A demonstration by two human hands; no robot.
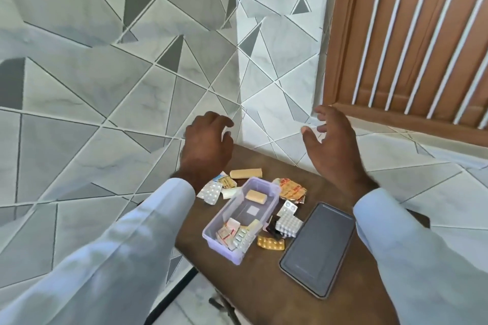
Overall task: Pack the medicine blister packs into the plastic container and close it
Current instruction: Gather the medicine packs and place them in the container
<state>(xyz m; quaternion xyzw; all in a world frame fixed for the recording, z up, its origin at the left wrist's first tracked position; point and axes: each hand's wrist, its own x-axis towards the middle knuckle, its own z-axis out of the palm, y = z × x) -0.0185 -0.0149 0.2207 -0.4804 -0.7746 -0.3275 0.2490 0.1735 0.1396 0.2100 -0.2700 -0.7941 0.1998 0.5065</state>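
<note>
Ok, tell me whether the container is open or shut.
Open. The container has no lid on it; its inside shows, with a few blister packs at the near end.

Grey geometric-tiled floor (79, 119) and wall (277, 34) — brown slatted door (409, 34), small brown table (264, 285).

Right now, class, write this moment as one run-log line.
left hand: empty, raised | right hand: empty, raised | container: open, partly filled | blister packs: several on table | lid: beside container
</note>
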